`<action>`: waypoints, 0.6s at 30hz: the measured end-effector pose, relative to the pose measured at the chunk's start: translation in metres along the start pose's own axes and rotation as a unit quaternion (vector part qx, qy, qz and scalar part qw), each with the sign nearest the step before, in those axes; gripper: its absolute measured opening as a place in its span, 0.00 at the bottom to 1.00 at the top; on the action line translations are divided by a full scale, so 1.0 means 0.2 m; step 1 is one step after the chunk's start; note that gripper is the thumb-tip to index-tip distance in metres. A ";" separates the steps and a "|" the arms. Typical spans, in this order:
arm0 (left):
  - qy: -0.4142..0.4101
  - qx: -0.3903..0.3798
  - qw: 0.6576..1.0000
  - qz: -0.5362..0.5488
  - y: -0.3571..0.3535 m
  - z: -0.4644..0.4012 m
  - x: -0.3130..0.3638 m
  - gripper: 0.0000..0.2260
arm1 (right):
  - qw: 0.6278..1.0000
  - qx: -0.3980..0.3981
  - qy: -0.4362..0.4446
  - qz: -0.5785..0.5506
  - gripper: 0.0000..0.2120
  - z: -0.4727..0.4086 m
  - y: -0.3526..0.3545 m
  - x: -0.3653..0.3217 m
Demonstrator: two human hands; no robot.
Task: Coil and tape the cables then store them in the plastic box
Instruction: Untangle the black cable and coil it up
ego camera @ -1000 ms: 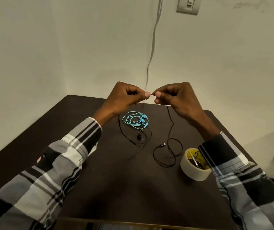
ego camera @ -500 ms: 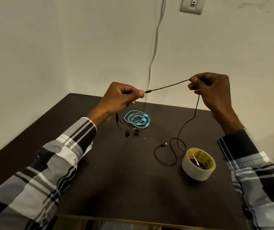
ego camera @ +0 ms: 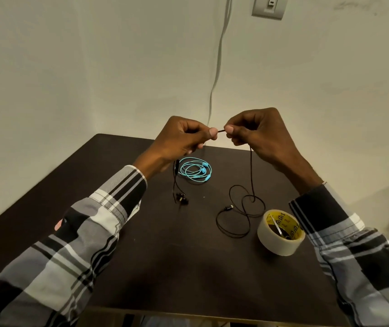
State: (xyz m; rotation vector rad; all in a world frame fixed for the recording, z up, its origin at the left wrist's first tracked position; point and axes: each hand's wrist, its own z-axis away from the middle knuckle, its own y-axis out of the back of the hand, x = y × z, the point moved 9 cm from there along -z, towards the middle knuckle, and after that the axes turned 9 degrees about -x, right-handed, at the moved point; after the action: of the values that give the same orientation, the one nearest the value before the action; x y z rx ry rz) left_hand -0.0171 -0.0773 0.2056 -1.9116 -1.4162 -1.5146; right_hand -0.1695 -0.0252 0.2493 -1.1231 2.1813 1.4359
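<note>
Two hands have drawn together again: the left hand (ego camera: 184,140) and right hand (ego camera: 257,133) each hold a pinching grip on the thin black cable (ego camera: 251,175), nearly fingertip to fingertip after the half-second-old stretch apart. Another loop seems gathered; slack trails onto the dark bench (ego camera: 165,256) beside the tape roll (ego camera: 280,232). The turquoise coiled earphone cable (ego camera: 194,170) lies farther back.

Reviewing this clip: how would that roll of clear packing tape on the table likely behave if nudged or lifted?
The roll of clear packing tape lies flat on the dark table, so a nudge would probably slide it, not roll it. Stood on edge, its round shape would likely roll. It looks rigid and thick-walled, probably easy to grip one-handed.
</note>
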 end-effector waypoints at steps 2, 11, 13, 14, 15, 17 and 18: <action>0.012 -0.001 1.000 0.015 0.03 0.03 -0.04 0.11 | 1.000 0.024 -0.005 -0.003 0.04 0.00 0.06 0.02; 0.045 -0.021 0.998 0.048 0.05 0.08 -0.12 0.08 | 0.994 0.086 -0.055 0.048 0.05 0.02 0.28 0.20; 0.040 -0.022 0.998 0.049 0.03 0.07 -0.11 0.08 | 0.991 0.025 -0.085 0.100 0.07 0.03 0.21 0.23; 0.038 -0.025 0.998 0.050 0.02 0.06 -0.11 0.08 | 0.990 -0.001 -0.088 0.106 0.10 0.04 0.16 0.22; 0.036 -0.028 0.998 0.049 0.00 0.05 -0.10 0.08 | 0.992 -0.021 -0.080 0.097 0.13 0.05 0.10 0.20; 0.033 -0.037 0.998 0.040 -0.03 0.04 -0.09 0.08 | 0.996 -0.055 -0.051 0.053 0.16 0.06 -0.01 0.12; 0.032 -0.040 0.998 0.034 -0.05 0.03 -0.08 0.07 | 0.996 -0.074 -0.035 0.030 0.14 0.06 -0.07 0.07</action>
State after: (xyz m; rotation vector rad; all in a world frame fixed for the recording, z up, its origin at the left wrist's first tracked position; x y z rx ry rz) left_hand -0.0220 -0.0764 0.1852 -1.9186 -1.2686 -1.6080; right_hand -0.1705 -0.0237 0.2261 -1.0446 2.1073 1.6603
